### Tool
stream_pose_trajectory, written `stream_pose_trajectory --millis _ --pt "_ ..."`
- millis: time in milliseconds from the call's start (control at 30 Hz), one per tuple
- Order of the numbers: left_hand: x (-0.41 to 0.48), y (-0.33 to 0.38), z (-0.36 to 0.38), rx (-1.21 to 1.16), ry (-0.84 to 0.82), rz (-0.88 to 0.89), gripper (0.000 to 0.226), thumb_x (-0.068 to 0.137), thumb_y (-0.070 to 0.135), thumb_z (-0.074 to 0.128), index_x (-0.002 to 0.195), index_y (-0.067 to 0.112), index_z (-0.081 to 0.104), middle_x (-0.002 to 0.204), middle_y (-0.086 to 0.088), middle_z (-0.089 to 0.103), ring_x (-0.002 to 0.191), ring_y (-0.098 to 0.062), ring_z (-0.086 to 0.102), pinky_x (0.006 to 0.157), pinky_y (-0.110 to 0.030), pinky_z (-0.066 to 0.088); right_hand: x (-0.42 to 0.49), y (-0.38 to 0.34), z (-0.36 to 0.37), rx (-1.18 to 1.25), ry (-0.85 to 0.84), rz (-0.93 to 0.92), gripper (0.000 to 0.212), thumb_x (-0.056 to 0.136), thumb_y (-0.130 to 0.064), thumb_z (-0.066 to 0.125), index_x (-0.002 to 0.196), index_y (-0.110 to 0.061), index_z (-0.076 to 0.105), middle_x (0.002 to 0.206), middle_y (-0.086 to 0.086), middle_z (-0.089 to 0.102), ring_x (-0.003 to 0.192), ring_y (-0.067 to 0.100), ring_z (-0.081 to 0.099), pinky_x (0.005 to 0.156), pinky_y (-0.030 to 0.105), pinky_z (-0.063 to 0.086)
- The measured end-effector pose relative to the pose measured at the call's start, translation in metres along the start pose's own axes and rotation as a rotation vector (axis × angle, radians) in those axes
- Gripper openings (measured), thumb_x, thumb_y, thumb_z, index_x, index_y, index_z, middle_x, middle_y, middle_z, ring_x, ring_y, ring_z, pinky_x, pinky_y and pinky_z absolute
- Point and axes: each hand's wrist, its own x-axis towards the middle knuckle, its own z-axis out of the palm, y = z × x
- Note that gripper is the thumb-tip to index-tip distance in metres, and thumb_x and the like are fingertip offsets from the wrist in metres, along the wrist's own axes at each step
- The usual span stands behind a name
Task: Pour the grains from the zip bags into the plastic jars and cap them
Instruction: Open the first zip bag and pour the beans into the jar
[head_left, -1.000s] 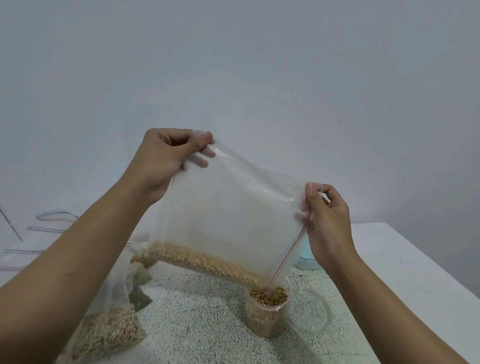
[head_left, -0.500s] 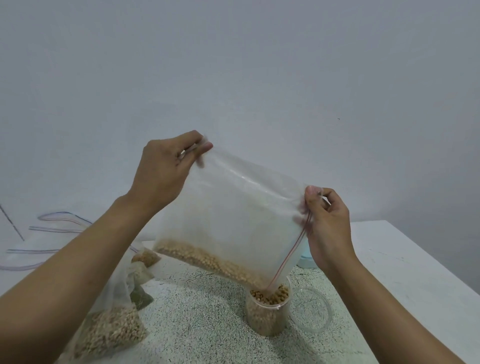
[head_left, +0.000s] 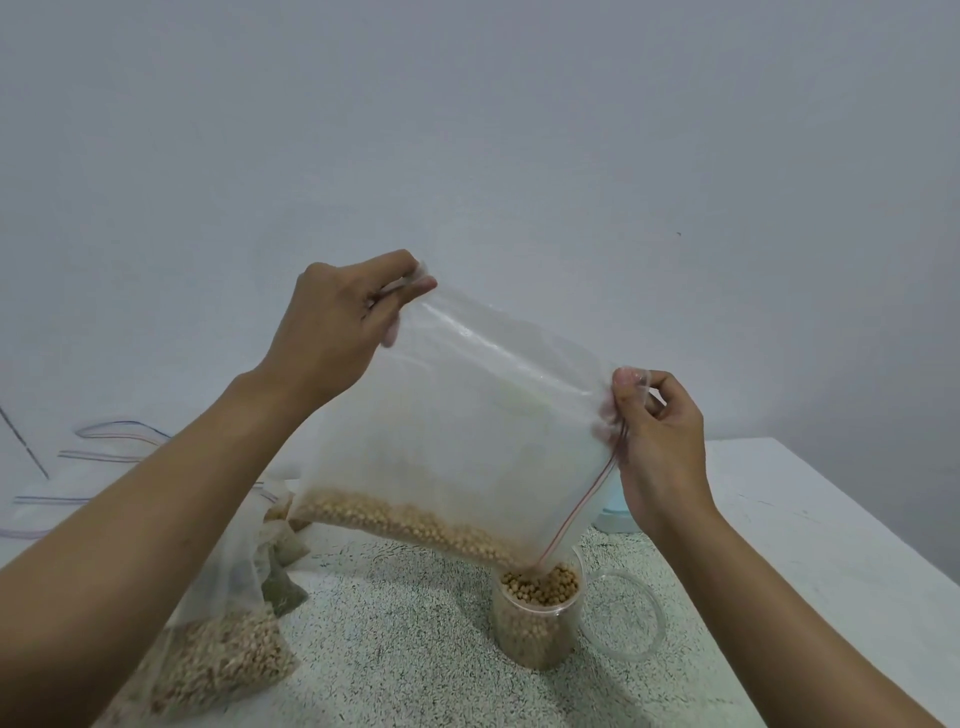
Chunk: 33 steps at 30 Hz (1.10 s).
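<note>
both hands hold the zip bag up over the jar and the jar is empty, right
Not quite. The head view shows the jar nearly full of tan grains. The rest holds: the left hand and right hand pinch the zip bag above it.

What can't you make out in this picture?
Head view, the only one:
- Pale blue object: mostly hidden behind the right hand and zip bag.
- Grain bag at lower left: partly covered by the left forearm.
- Dark pouch beside it: contents too small to identify.
</note>
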Motion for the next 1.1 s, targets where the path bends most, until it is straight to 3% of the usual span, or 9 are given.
stream_pose_trajectory --millis 167,400,633,800,933,1100 --pt "0.008 0.009 -0.005 -0.014 0.003 0.014 0.023 0.103 0.021 0.061 0.089 0.004 0.066 0.049 -0.008 0.054 0.046 -0.008 0.044 0.056 -0.004 0.033 -0.001 -0.003 0.003 0.028 0.004 0.015 0.015 0.099 -0.023 0.063 0.088 -0.013 0.059 0.062 -0.007 0.056 0.059 0.008 0.050 0.055 0.021 0.052" --pt "0.019 0.013 -0.010 -0.019 0.010 0.034 0.028 0.103 0.031 0.060 0.090 0.007 0.067 0.049 -0.004 0.054 0.046 -0.012 0.042 0.052 -0.013 0.032 0.001 -0.011 0.006 0.067 -0.007 0.026 0.013 0.099 -0.021 0.062 0.093 -0.010 0.058 0.061 -0.006 0.053 0.059 0.008 0.048 0.054 0.020 0.051" --pt "0.018 0.015 -0.011 -0.056 0.013 0.009 0.025 0.103 0.028 0.062 0.088 0.008 0.067 0.049 -0.007 0.051 0.045 -0.011 0.040 0.053 -0.011 0.031 -0.001 -0.016 0.004 0.090 -0.020 0.059 0.014 0.100 -0.021 0.062 0.090 -0.013 0.057 0.066 -0.004 0.054 0.061 0.010 0.049 0.055 0.022 0.051" --pt "0.015 0.013 -0.009 -0.061 0.022 0.002 0.025 0.103 0.028 0.062 0.086 0.010 0.065 0.056 -0.002 0.054 0.046 -0.011 0.040 0.053 -0.014 0.032 -0.004 -0.017 0.001 0.142 -0.071 0.076 0.018 0.099 -0.018 0.064 0.085 -0.017 0.052 0.073 -0.007 0.059 0.068 0.012 0.054 0.059 0.029 0.049" --pt "0.013 0.011 -0.008 -0.074 0.030 -0.006 0.024 0.102 0.027 0.063 0.085 0.010 0.065 0.055 -0.002 0.053 0.046 -0.010 0.041 0.055 -0.011 0.033 -0.004 -0.015 0.000 0.144 -0.080 0.071 0.019 0.092 -0.007 0.069 0.087 -0.018 0.054 0.088 -0.003 0.059 0.071 0.014 0.057 0.059 0.028 0.052" --pt "0.012 0.012 -0.009 -0.073 0.036 0.003 0.025 0.102 0.026 0.063 0.085 0.008 0.065 0.048 -0.004 0.050 0.046 -0.011 0.041 0.056 -0.010 0.034 -0.003 -0.012 -0.001 0.108 -0.068 0.060 0.016 0.092 -0.006 0.070 0.095 -0.013 0.056 0.091 0.004 0.057 0.069 0.011 0.060 0.060 0.026 0.056"
